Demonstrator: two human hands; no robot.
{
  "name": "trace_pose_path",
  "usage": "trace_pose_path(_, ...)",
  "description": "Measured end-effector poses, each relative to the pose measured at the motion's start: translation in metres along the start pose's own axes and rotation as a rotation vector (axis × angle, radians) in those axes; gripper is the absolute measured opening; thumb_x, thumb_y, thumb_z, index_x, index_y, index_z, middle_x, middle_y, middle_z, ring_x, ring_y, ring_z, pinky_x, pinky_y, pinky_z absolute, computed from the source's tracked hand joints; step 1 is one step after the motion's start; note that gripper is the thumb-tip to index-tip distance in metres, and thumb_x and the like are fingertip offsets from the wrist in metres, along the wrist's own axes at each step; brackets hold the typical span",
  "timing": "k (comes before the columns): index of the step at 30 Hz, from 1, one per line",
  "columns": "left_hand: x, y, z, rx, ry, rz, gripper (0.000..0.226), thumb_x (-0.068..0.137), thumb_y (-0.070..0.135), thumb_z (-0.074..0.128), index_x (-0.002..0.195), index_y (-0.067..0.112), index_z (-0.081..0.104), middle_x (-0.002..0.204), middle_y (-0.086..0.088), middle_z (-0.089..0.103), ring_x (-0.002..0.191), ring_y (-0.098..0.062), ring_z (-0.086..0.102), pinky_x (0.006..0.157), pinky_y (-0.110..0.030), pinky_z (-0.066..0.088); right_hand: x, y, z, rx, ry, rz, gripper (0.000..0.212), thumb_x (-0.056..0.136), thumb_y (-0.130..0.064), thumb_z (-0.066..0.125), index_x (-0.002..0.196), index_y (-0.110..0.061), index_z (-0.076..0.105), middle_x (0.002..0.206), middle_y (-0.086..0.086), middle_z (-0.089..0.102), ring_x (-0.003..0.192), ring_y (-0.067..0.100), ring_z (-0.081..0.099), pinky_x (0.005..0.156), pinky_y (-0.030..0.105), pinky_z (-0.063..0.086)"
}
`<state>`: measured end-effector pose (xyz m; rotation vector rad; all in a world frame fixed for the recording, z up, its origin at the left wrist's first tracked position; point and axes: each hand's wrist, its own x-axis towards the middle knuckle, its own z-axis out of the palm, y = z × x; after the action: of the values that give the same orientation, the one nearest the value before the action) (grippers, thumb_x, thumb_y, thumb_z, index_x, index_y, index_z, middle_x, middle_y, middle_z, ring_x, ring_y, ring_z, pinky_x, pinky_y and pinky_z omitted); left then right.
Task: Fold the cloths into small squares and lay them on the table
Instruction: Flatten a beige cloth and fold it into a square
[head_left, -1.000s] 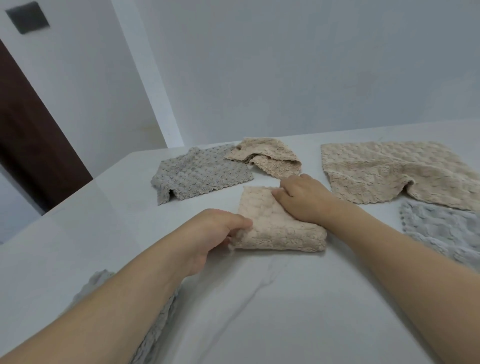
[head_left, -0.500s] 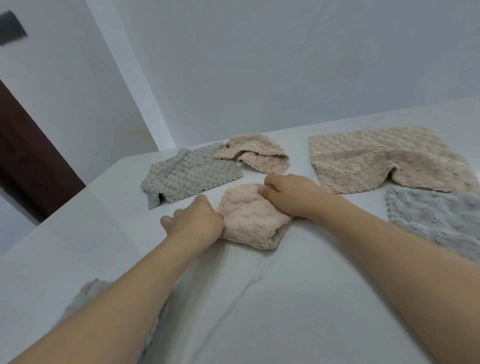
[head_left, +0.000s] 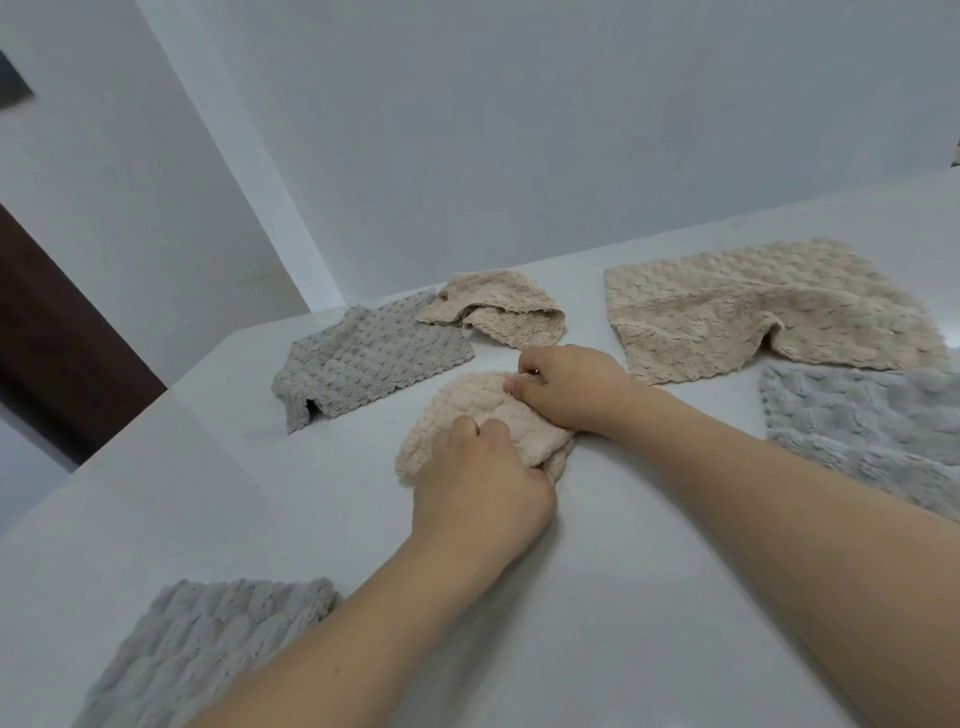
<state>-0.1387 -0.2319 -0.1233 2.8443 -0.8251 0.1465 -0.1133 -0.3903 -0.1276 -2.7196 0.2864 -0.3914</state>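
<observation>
Both of your hands have a grip on the small beige cloth (head_left: 467, 410) in the middle of the worktop (head_left: 649, 597). Your left hand (head_left: 483, 483) has its fingers curled over the cloth's near edge, and your right hand (head_left: 571, 387) pinches its far right corner with bent fingers. The cloth lies bunched and partly folded on the worktop, rounded on its left side.

Around it, a grey waffle cloth (head_left: 363, 364) lies just beyond to the left, spread out with one corner turned under. A crumpled beige cloth (head_left: 493, 309) sits beside it at the far side, overlapping the grey one's right edge and close to your right knuckles. A large beige cloth (head_left: 753, 306) lies spread at the far right, its near edge curled up. Below it, a plush grey cloth (head_left: 872, 421) lies against the right border, and your right forearm passes just beside it. Another plush grey cloth (head_left: 208, 649) lies at the near left, with your left forearm crossing over its right side.

Your left hand hides the near part of the small beige cloth, so how many layers it has cannot be made out. Both plush grey cloths are cut off by the edges of the view. A dark door (head_left: 57, 332) stands at the far left.
</observation>
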Motion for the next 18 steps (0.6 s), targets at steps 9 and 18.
trace_pose_path(9,-0.005,0.006,-0.01,0.081,-0.328,-0.046,0.053,0.08,0.032,0.047,0.128,0.017,0.032,0.129,-0.003,0.027,0.126,-0.026,0.023,0.104,-0.045,0.025,0.005,0.003,0.001,-0.004,-0.033,0.029,0.026,0.093,-0.052,0.048,0.091,-0.026,0.054,0.088,-0.007,0.056,0.093,0.02,0.056,0.073,0.031,0.039)
trace_pose_path(18,0.023,-0.021,-0.034,-0.552,-0.525,-0.128,0.021,0.084,0.028,0.062,0.068,0.021,0.052,0.075,0.002,0.051,0.07,-0.015,0.044,0.067,-0.028,0.033,0.005,0.004,0.0,0.039,-0.018,0.023,0.027,0.092,-0.052,0.05,0.089,-0.025,0.055,0.089,-0.007,0.054,0.086,0.015,0.049,0.074,0.031,0.04)
